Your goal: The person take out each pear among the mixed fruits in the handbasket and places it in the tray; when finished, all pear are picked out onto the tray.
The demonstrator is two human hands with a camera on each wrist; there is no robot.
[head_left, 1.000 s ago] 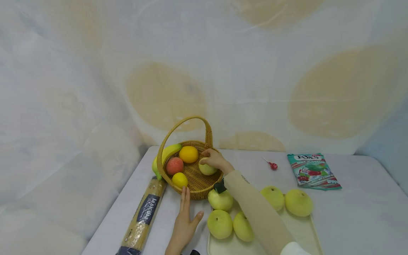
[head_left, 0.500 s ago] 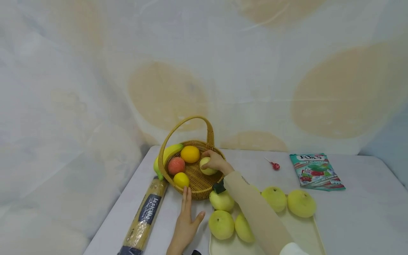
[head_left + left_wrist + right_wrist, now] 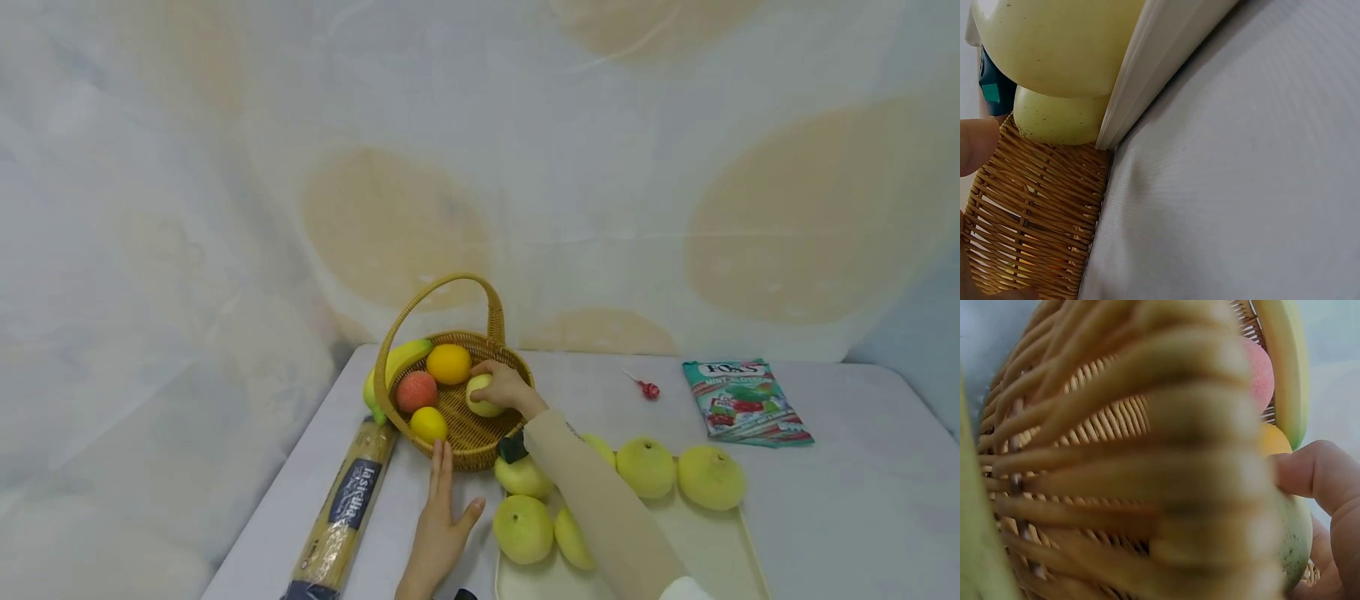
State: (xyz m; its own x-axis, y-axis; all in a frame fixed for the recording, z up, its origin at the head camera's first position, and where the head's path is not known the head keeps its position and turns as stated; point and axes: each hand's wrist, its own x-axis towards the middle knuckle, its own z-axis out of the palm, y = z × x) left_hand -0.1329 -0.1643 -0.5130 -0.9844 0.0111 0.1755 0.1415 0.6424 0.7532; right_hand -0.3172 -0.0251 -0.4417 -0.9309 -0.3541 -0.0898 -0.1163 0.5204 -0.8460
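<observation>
A wicker basket (image 3: 474,457) with an arched handle holds a peach (image 3: 416,391), an orange (image 3: 448,364), a lemon (image 3: 428,425) and a banana (image 3: 405,357) along its left rim. Inside its right side, my right hand (image 3: 504,388) grips a round, pale yellow-green fruit (image 3: 482,396), thumb and fingers around it. In the right wrist view, the speckled fruit (image 3: 1297,534) shows beneath the thumb, partly hidden by the basket rim. My left hand (image 3: 438,533) has its fingers extended to the basket's front, thumb spread. In the left wrist view, its fingertips (image 3: 975,145) appear beside the woven wall.
A cream tray (image 3: 720,554) with several matching yellow-green fruits (image 3: 522,529) lies right of my left hand, partly under my right sleeve. A spaghetti pack (image 3: 341,508) lies left of the basket. Farther right are a red lollipop (image 3: 649,390) and a candy bag (image 3: 746,404).
The right hand and its fruit have shifted slightly left within the basket. My left hand stays at the basket's front. The whole head view has moved a little.
</observation>
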